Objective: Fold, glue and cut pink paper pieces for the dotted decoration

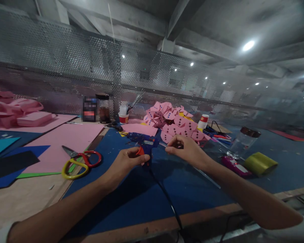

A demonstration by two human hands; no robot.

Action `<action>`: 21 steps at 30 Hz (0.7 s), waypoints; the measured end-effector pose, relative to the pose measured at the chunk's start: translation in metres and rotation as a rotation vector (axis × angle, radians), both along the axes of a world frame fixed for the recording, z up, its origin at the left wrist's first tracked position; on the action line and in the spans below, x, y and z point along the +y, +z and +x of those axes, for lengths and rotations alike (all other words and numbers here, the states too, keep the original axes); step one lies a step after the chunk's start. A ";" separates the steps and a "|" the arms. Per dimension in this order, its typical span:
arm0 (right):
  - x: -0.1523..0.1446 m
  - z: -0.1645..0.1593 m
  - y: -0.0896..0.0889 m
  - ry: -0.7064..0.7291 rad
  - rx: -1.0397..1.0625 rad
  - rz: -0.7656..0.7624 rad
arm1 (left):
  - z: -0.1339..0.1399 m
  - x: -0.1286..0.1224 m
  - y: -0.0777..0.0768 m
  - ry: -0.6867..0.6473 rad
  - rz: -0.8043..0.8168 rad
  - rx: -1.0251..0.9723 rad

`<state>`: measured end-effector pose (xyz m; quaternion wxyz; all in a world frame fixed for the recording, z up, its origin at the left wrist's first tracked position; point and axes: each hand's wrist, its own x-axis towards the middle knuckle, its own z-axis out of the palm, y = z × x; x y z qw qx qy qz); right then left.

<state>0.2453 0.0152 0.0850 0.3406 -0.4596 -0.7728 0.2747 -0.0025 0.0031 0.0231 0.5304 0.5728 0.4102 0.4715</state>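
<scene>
My left hand [128, 163] is closed around the handle of a blue hot glue gun [148, 141] with an orange trigger. The gun's nozzle points left, and its black cord [167, 194] runs down over the table's front edge. At the gun's rear, my right hand [184, 148] pinches a thin, clear glue stick [162, 144] that lines up with the back of the gun. How far the stick sits inside the gun is hidden. Another clear stick [209, 178] lies on the blue mat [190, 197] below my right forearm.
Scissors [82, 163] with red and yellow handles lie left on pink sheets [73, 135]. Behind the gun is a heap of dotted pink paper pieces [177, 123]. To the right are a clear jar [243, 141], a magenta device [235, 166] and a yellow roll [260, 163]. A perforated metal screen [147, 74] stands behind.
</scene>
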 end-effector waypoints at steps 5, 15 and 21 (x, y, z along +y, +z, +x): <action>-0.002 -0.001 0.005 -0.009 -0.012 0.008 | -0.001 0.003 -0.004 -0.009 0.008 0.020; -0.006 0.001 0.010 0.034 -0.039 0.047 | -0.002 -0.001 0.001 -0.007 0.038 0.055; -0.011 0.003 0.013 0.045 -0.047 0.057 | 0.000 -0.001 0.003 -0.006 0.053 0.062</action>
